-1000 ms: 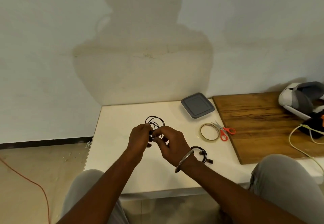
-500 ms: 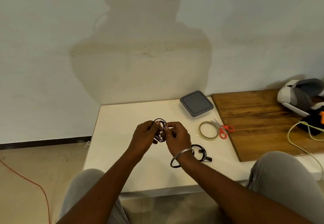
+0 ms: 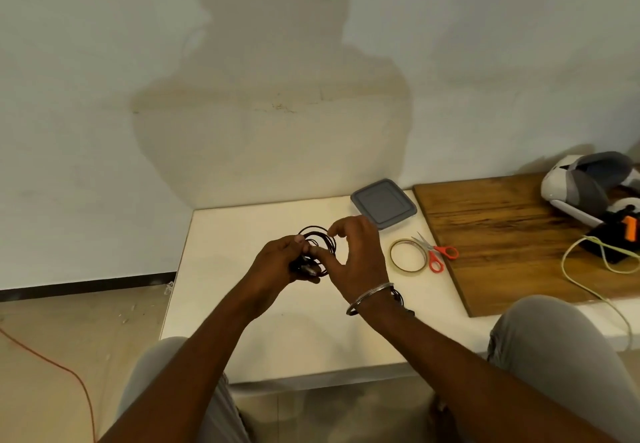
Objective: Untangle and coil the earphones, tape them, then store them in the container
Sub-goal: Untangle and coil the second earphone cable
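Above the white table my left hand grips a loose coil of black earphones. Beside it my right hand brackets the same coil: the curled index finger touches the top of the loops and the thumb tip presses their lower part. A second black earphone bundle lies on the table, mostly hidden under my right wrist. At the table's back stands the container, with its grey lid shut. The tape roll lies to the right of my hands.
Orange-handled scissors lie against the tape roll. A wooden board covers the right side, carrying a white headset and a yellow cable. My knees flank the table's front edge. An orange cord runs across the floor at the left.
Both hands have lifted slightly and turned the coil. My right hand has opened from a tight pinch into a wider curl around the loops, now covering more of the second bundle.
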